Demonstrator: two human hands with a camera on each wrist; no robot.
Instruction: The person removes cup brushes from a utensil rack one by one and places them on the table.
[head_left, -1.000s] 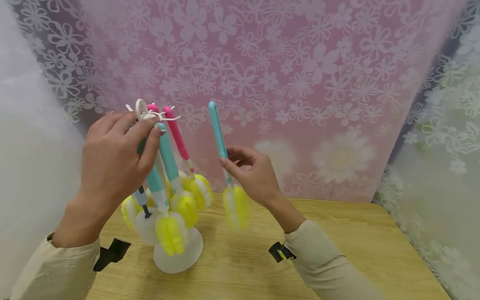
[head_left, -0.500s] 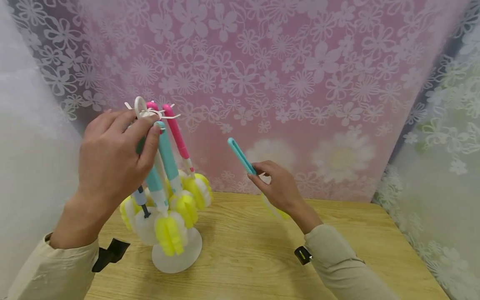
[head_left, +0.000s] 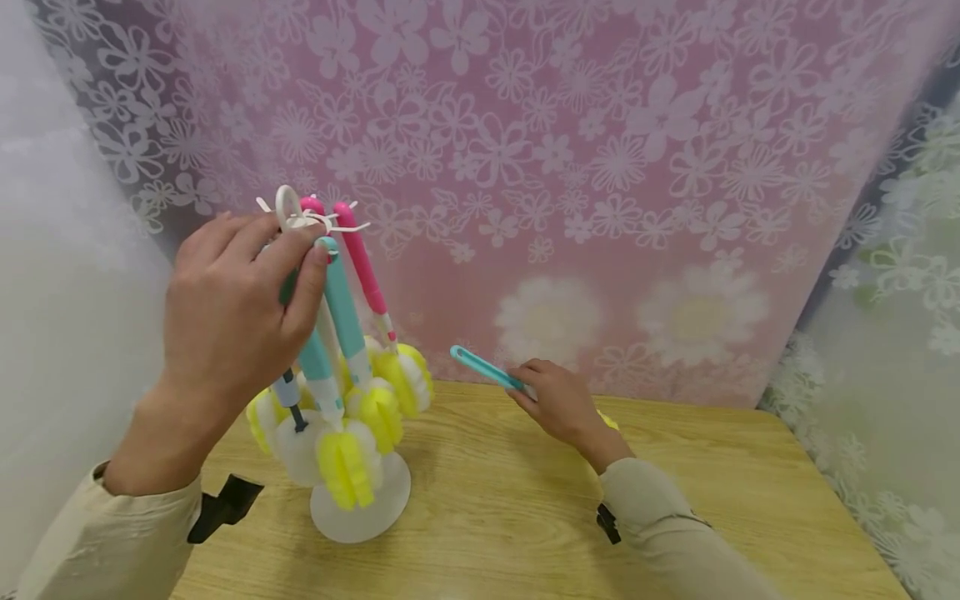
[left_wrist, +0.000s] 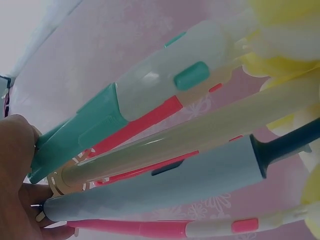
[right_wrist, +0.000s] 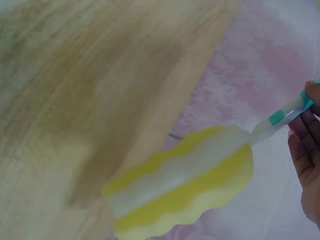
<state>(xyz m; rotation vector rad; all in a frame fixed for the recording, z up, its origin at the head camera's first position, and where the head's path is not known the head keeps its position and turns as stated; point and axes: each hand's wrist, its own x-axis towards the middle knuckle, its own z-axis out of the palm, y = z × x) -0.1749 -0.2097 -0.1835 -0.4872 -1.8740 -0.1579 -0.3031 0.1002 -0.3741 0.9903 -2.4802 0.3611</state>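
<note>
Sponge brush [head_left: 487, 371]: light, stiff teal handle, soft yellow head; best taken mid-handle.
Right hand [head_left: 558, 404]: pinches that handle.
Left hand [head_left: 232, 312]: clasps hanging brush handles [head_left: 341, 308].

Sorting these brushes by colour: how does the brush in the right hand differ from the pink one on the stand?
The right hand's brush has a teal handle; the pink brush a pink one. The teal brush lies tilted low over the table, gripped; the pink brush hangs nearly upright on the stand. Both have yellow-and-white sponge heads.
</note>
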